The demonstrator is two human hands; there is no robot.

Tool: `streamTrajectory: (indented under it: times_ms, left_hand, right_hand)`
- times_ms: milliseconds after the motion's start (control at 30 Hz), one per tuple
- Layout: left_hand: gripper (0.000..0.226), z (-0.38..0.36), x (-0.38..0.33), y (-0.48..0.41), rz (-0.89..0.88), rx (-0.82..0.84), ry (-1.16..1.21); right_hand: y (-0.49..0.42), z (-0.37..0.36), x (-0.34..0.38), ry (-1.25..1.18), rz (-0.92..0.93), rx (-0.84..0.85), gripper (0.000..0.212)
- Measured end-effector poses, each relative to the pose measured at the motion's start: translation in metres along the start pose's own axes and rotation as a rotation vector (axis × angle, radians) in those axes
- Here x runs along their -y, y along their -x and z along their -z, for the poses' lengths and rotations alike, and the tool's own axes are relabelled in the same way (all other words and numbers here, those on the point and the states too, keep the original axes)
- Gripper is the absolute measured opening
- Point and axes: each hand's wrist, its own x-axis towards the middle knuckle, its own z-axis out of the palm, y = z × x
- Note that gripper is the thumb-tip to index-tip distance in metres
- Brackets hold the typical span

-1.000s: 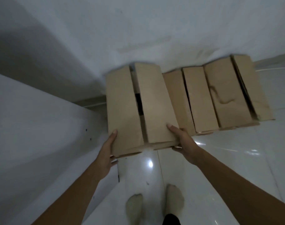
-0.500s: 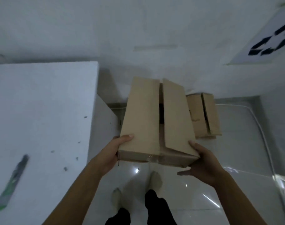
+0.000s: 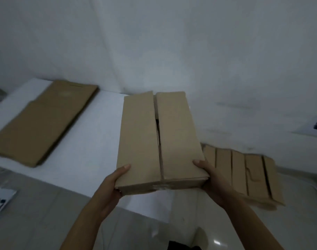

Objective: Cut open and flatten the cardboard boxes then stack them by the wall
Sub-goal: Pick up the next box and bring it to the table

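I hold a brown cardboard box (image 3: 161, 141) in the air in front of me, its two top flaps closed with a dark gap between them. My left hand (image 3: 111, 186) grips its near left corner, thumb on top. My right hand (image 3: 211, 179) grips its near right corner, thumb on top. The box hangs over the right end of a white table (image 3: 92, 141). A flattened cardboard box (image 3: 44, 121) lies on the table at the left. Several unflattened boxes (image 3: 244, 175) stand on the floor by the wall, to the right.
The white wall (image 3: 172, 51) rises behind the table and the boxes. A sheet with black marks (image 3: 316, 129) hangs on the wall at the far right. A plastic packet (image 3: 0, 201) lies at the lower left. Glossy floor tiles (image 3: 190, 231) lie below.
I have lifted the box off the floor row and carried it up and left over the table. My view has swung left, bringing the flattened box into sight.
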Motion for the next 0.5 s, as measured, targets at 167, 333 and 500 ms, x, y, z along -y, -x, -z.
streamTrajectory:
  times_ms: [167,333,500]
  left_hand:
    - [0.078,0.132,-0.008,0.04,-0.1,-0.081,-0.042]
    - [0.06,0.214,-0.017,0.048,-0.234,-0.19,-0.262]
    - [0.051,0.239,-0.025,0.012,-0.311,-0.237,-0.662]
  right_hand:
    - [0.0,-0.123,-0.048,0.171,-0.021,0.028,0.076]
    - [-0.007,-0.192,-0.083,0.25,-0.067,0.002,0.083]
    - [-0.034,-0.225,-0.094,0.274,-0.08,-0.059,0.09]
